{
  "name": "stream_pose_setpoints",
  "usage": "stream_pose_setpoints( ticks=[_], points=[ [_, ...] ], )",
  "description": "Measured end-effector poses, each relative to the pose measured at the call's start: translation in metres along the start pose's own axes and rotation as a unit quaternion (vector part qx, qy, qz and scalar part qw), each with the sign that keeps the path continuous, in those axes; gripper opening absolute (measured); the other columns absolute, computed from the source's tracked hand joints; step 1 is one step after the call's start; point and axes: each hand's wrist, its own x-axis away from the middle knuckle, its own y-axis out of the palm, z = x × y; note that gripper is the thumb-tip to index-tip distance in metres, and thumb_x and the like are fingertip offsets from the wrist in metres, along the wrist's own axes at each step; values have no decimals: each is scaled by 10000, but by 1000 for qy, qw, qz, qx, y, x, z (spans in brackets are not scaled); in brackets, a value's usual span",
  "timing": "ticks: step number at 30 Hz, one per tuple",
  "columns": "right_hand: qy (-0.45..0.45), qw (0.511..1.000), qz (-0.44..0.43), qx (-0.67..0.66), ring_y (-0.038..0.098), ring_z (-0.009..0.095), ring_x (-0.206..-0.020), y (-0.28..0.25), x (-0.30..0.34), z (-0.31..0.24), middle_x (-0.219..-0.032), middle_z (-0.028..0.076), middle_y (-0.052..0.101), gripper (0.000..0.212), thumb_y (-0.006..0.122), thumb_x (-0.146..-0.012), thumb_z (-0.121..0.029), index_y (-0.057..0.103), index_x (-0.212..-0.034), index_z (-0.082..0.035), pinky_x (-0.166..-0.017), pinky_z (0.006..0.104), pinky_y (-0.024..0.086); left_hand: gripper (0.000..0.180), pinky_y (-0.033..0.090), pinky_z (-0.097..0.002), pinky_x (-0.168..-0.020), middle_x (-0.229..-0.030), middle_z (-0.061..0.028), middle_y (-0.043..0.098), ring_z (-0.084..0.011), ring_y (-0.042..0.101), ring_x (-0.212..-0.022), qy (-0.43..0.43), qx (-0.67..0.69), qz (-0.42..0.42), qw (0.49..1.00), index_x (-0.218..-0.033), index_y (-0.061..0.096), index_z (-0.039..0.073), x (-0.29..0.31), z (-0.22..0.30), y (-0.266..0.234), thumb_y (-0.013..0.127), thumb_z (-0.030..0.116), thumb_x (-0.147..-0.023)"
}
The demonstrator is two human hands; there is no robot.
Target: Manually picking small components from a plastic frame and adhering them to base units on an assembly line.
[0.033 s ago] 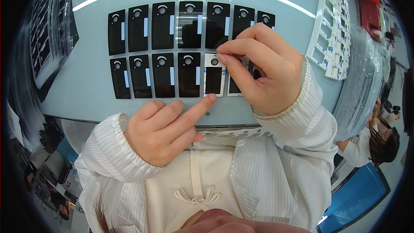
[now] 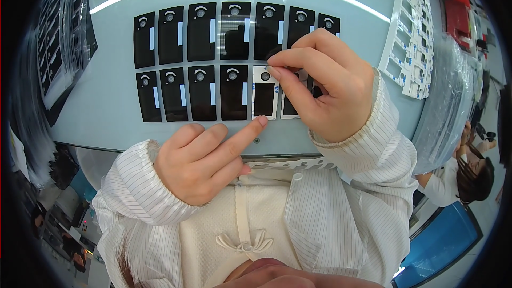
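Observation:
My right hand (image 2: 333, 85) is over the front row of flat black panels, with thumb and forefinger pinched at the top of a white-bordered panel (image 2: 263, 100). What lies between those fingertips is too small to make out. The outstretched forefinger of my left hand (image 2: 200, 165) touches the same panel's lower edge; its other fingers are loosely bent and hold nothing. This panel has a round lens-like hole near its top and a black middle. A second white-bordered panel (image 2: 288, 109) lies beside it, mostly hidden under my right hand.
Black panels (image 2: 201, 42) with pale side strips lie in two rows on the pale tabletop (image 2: 109, 88). White die-cut sheets (image 2: 413, 37) rest at the right, beside clear plastic wrapping (image 2: 445, 96). More wrapped black sheets (image 2: 66, 37) are at the left. Another person (image 2: 461, 176) sits at far right.

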Motion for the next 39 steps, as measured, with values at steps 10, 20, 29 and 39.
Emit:
stream_pose_setpoints(
  ticks=[10, 20, 29, 39],
  points=[
    [-7, 999, 26, 34, 644, 195, -580, 5, 1, -3, -794, 42, 606, 77, 744, -784, -32, 690, -833, -56, -497, 290, 515, 370, 424, -312, -672, -1276, -140, 681, -227, 540, -804, -5, 7, -3, 1000, -656, 478, 81, 2, 1, 0, 697, 305, -854],
    [19, 999, 24, 26, 583, 91, -629, -15, 0, -14, -861, 52, 635, 198, 723, -804, 53, 690, -989, -9, -504, 224, 416, 327, 438, -327, -708, -1282, -164, 672, -240, 535, -828, -5, 36, -16, 999, -683, 514, 79, 6, 1, -20, 769, 274, -751],
    [113, 929, -253, -246, 548, 57, -567, -34, 34, -62, -954, 41, 707, 243, 803, -833, -110, 716, -1045, -29, -503, 224, 411, 267, 406, -348, -646, -840, -35, 644, -236, 580, -781, -56, 154, 14, 986, -781, 650, 85, 11, -9, -35, 849, 221, -669],
    [171, 827, -242, -478, 606, 99, -734, -17, 51, -52, -912, 57, 688, 128, 728, -889, -19, 743, -1016, -17, -644, 226, 477, 239, 400, -322, -575, -715, -21, 630, -195, 548, -588, -153, 259, 0, 954, -834, 722, 62, 28, -17, -35, 878, 193, -709]
  ],
)
